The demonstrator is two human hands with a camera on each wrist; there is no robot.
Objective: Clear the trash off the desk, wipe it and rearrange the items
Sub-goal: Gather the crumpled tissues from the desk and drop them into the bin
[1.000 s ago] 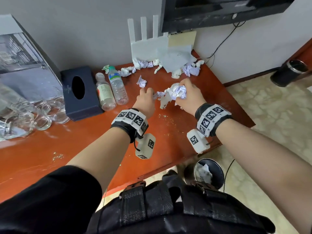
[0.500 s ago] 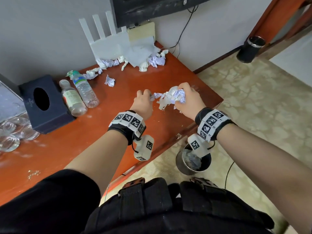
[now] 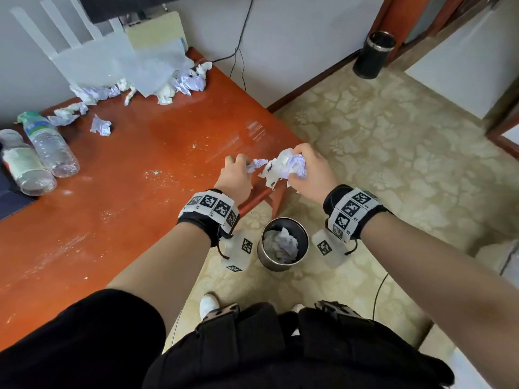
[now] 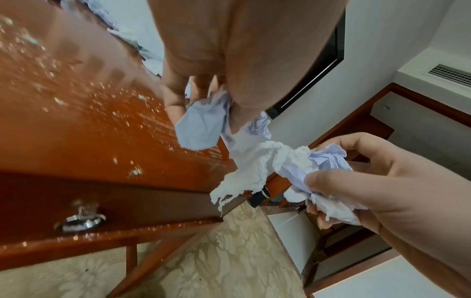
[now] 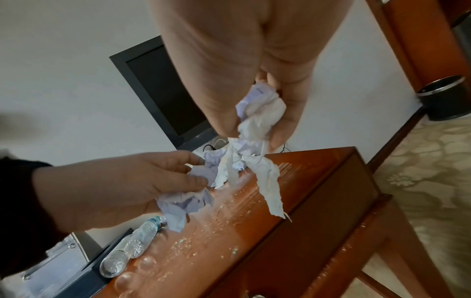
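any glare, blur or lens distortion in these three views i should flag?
Head view: wide-angle bend at the edges, window glare streaking the desk, hands and crumpled paper sharp. Left wrist view: strong fisheye tilt, the left hand close and soft, speckles glinting on the wood. Right wrist view: the dark sleeve at the left edge smeared, the right hand slightly soft, bottles stretched.

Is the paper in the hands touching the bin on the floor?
Apart. In the head view the crumpled paper hangs above the bin, with floor showing between them.
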